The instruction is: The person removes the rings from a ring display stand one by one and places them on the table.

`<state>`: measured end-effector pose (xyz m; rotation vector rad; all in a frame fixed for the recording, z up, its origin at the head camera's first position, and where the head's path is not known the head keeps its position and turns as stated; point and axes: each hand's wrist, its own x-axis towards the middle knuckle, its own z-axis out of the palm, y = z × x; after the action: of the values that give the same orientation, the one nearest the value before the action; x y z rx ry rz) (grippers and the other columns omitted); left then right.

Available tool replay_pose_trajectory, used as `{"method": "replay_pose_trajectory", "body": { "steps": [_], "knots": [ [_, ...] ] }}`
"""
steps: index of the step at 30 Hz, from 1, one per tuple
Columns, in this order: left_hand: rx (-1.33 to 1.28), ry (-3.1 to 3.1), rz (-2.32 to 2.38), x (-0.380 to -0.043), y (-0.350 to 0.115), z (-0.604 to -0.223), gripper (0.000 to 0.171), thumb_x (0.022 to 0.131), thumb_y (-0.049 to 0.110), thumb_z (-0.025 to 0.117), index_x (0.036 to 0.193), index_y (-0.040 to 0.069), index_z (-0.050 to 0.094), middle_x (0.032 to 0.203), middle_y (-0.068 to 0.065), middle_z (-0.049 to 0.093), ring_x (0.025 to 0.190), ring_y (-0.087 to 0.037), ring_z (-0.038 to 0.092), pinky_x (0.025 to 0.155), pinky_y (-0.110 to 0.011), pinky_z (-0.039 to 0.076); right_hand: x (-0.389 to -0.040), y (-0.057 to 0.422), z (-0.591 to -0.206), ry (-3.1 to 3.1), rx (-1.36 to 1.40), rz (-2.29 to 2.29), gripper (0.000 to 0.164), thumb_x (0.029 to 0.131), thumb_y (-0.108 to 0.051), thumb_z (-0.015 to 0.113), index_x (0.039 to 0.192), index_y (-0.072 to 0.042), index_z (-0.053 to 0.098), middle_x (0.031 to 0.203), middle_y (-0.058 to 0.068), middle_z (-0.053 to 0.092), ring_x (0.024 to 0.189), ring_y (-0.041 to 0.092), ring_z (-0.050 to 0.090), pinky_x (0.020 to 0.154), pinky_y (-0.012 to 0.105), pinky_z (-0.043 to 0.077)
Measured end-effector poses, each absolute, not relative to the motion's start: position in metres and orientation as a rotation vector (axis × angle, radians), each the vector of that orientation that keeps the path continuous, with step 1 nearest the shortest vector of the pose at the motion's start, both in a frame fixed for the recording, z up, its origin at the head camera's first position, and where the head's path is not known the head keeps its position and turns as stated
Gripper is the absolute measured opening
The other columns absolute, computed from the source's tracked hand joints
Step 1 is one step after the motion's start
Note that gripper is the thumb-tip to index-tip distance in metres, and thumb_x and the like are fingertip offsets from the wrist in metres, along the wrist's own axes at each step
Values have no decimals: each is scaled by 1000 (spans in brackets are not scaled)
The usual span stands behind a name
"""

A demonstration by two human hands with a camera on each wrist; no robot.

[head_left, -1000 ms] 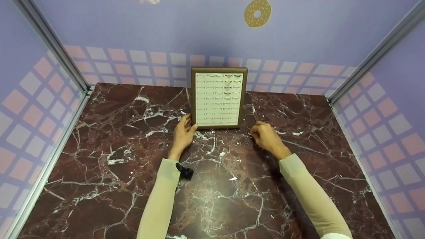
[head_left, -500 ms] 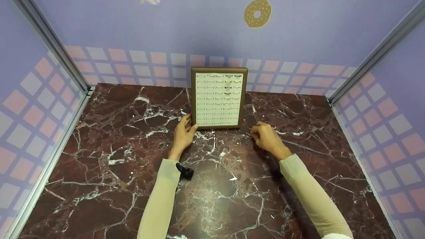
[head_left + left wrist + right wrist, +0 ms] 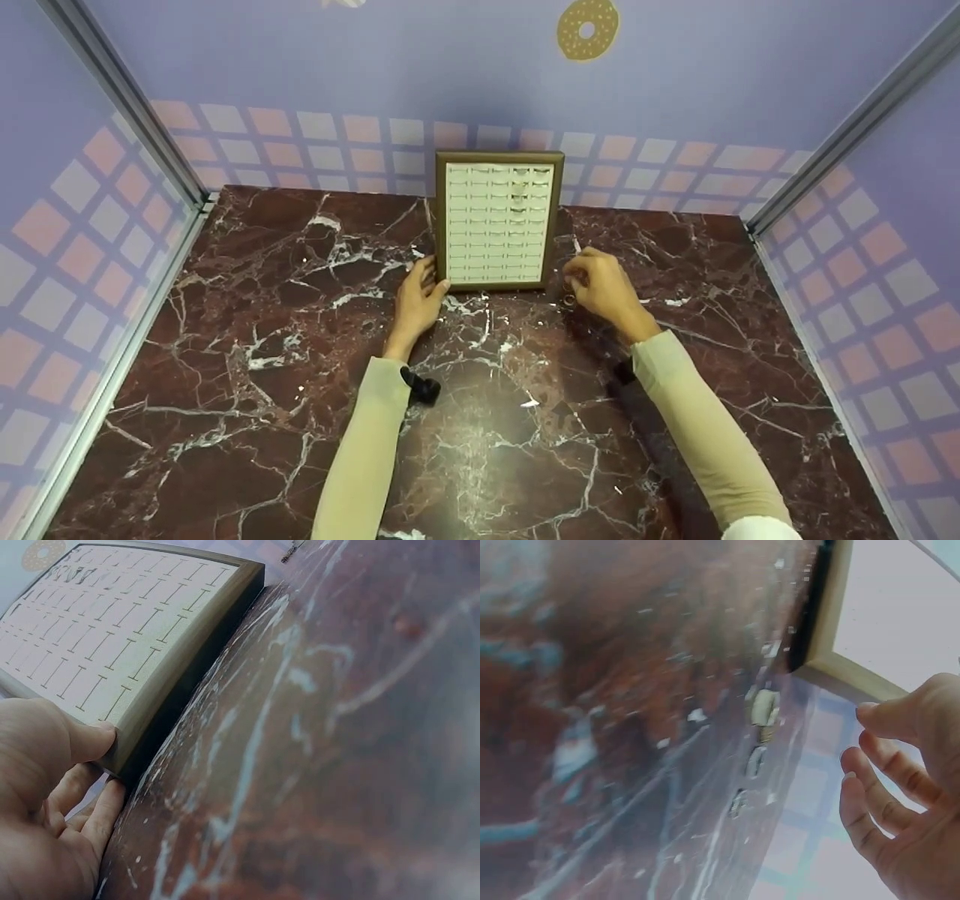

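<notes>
A ring display board (image 3: 441, 225) with a brown frame and a white slotted panel leans near the back wall. Several rings (image 3: 518, 197) sit in its upper right slots. My left hand (image 3: 417, 304) grips the board's lower left corner, thumb (image 3: 94, 741) on the front and fingers at the underside. Right of the board, my right hand (image 3: 602, 285) hovers over loose rings (image 3: 569, 299) on the table. In the right wrist view its fingers bend loosely, thumb and fingertips apart, with nothing showing between them. A wide gold-coloured ring (image 3: 763, 708) lies in line with several smaller ones.
Dark red marbled table (image 3: 300, 450) with white veins runs up to a purple wall (image 3: 360, 67) with pink and white squares. Metal-edged side panels (image 3: 112, 90) bound it left and right. Small white flecks dot the surface.
My right hand has lifted slightly up and away from the table, so the loose rings beneath it now show. The left hand keeps its grip on the board. The head view has shifted slightly.
</notes>
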<state>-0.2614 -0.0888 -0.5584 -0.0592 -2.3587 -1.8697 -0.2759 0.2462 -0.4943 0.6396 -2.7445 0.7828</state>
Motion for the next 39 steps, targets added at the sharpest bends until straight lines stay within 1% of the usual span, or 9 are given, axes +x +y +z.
{"method": "replay_pose_trajectory", "body": {
  "steps": [5, 11, 15, 18, 20, 27, 32, 34, 39],
  "knots": [
    [-50, -2354, -1872, -262, -88, -559, 54, 101, -1, 67, 153, -4, 50, 153, -30, 56, 143, -41, 57, 121, -46, 51, -284, 240, -486, -2741, 610, 833, 13, 91, 2, 74, 101, 0, 82, 91, 14, 70, 78, 27, 67, 68, 36, 57],
    [-45, -2335, -1892, -262, -88, -558, 54, 101, -2, 67, 152, -4, 51, 154, -30, 56, 143, -41, 57, 121, -44, 51, -293, 231, -473, -2675, 597, 871, 16, 92, 2, 75, 106, 2, 80, 99, 17, 72, 83, 30, 71, 72, 40, 63],
    [-54, -2333, -1885, -263, -88, -560, 54, 101, -2, 67, 152, -5, 51, 154, -30, 55, 144, -41, 56, 121, -45, 50, -298, 224, -465, -2604, 582, 888, 16, 93, 1, 75, 108, 3, 79, 103, 18, 73, 88, 33, 73, 75, 43, 63],
    [-60, -2323, -1893, -263, -88, -560, 54, 101, -3, 67, 152, -7, 50, 153, -31, 55, 144, -42, 56, 121, -46, 50, -302, 219, -460, -2567, 566, 885, 16, 93, -1, 75, 109, 2, 79, 106, 17, 73, 89, 32, 74, 75, 43, 62],
    [-61, -2320, -1895, -263, -88, -560, 54, 101, -2, 67, 152, -7, 50, 153, -32, 55, 144, -42, 55, 121, -46, 50, -304, 215, -456, -2545, 564, 888, 17, 94, -2, 75, 110, 2, 79, 108, 17, 73, 91, 32, 74, 78, 42, 63],
    [-61, -2334, -1880, -262, -88, -560, 54, 101, -1, 67, 152, -6, 50, 153, -32, 55, 144, -43, 55, 121, -47, 50, -309, 203, -448, -2475, 550, 870, 15, 94, -4, 76, 109, -1, 79, 102, 13, 72, 87, 28, 72, 75, 41, 63],
    [-63, -2357, -1868, -261, -89, -559, 54, 102, 1, 67, 154, -4, 50, 154, -29, 55, 144, -41, 55, 121, -46, 50, -316, 197, -444, -2421, 524, 848, 17, 94, -4, 76, 110, -1, 79, 103, 12, 73, 85, 26, 71, 72, 37, 59],
    [-65, -2362, -1861, -261, -89, -559, 54, 103, 1, 66, 154, -3, 50, 155, -28, 55, 145, -40, 55, 121, -45, 51, -319, 195, -441, -2403, 521, 842, 17, 94, -4, 75, 110, -1, 79, 104, 12, 73, 85, 26, 70, 71, 37, 58],
    [-81, -2335, -1876, -261, -89, -560, 54, 102, -1, 67, 153, -5, 51, 153, -30, 56, 143, -42, 56, 121, -47, 51, -326, 190, -433, -2380, 521, 834, 16, 95, -5, 74, 110, -2, 79, 103, 11, 73, 85, 26, 69, 72, 40, 59]
  ]
}}
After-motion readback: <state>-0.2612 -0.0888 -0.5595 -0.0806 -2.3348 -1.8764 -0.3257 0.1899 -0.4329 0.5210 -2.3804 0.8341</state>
